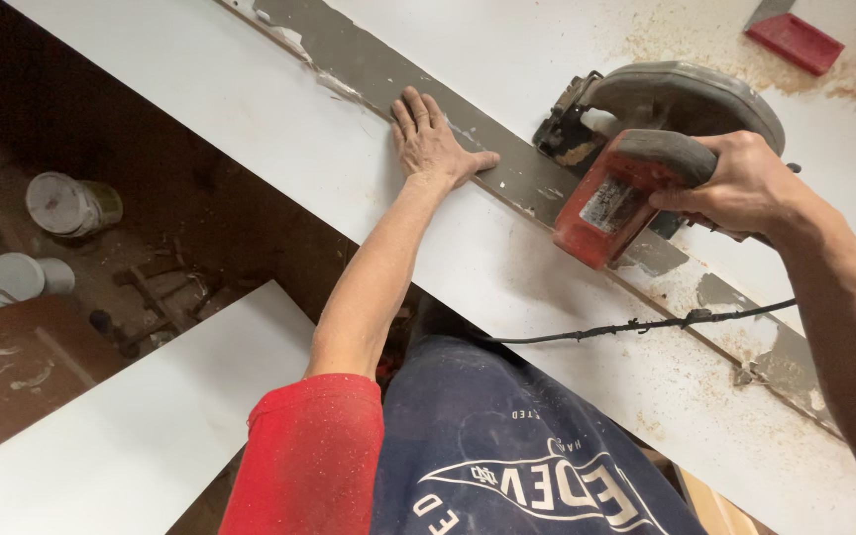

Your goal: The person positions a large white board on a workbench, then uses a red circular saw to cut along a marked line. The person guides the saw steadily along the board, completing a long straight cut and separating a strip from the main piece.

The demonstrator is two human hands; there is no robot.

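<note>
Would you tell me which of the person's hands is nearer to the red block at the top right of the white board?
Right. The right hand grips the circular saw below the red block; the left hand lies flat farther away on the grey strip.

A: The broad white laminated board [250, 109] is bright and evenly lit, close to washing out at the upper right, with no hard glare spot on it.

B: And the brown workshop floor [200, 238] on the left sits in deep shade; the upper left corner goes almost black.

A: Shadows are soft. The left hand [435, 144] throws only a faint one onto the grey straight-edge strip [369, 69], so the light looks diffuse, from above.

B: Focus holds well across the centre. The round white paint tins [61, 203] are dim and slightly soft.

A: Straight edges bow a little near the frame borders, a wide-lens look.
</note>
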